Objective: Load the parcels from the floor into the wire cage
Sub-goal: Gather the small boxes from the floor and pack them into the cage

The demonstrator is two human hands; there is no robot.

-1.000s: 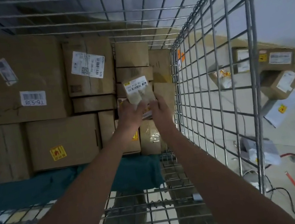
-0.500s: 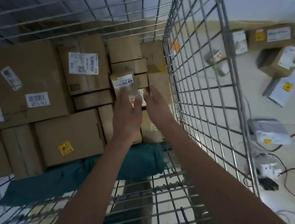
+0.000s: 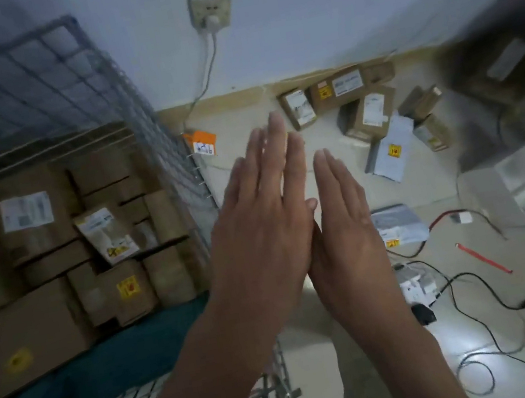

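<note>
Both my hands, left [image 3: 260,234] and right [image 3: 341,220], are leaving the wire cage [image 3: 154,140] flat and empty; I'm picking the nearest floor parcel [image 3: 397,225], gripping both ends.

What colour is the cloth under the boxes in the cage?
Dark teal cloth, head view.

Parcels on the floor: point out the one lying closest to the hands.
The grey plastic mailer with the small yellow sticker, lying alone just beside the right hand. The other floor parcels sit farther off, clustered by the wall.
</note>
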